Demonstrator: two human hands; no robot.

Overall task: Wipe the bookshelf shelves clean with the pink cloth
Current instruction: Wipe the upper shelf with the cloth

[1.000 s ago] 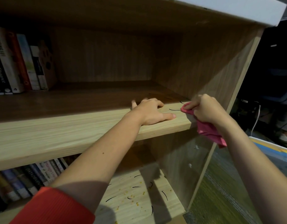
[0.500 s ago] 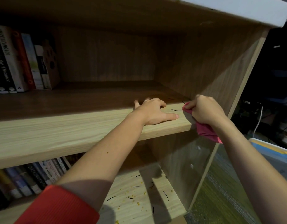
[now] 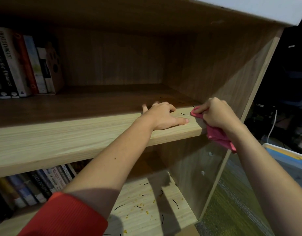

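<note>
In the head view, the right hand (image 3: 216, 113) clutched the pink cloth (image 3: 216, 136) in a fist at the right end of the upper shelf (image 3: 78, 133), close to the bookshelf's side panel (image 3: 215, 65). One corner of the cloth touched the shelf top, and the rest hung below the wrist, past the front edge. The left hand (image 3: 161, 116) lay flat on the same shelf, fingers spread and holding nothing, its thumb tip just beside the cloth. A thin black strand (image 3: 185, 114) lay between the two hands. The lower shelf (image 3: 146, 201) carried crumbs (image 3: 147, 212) and more strands
</note>
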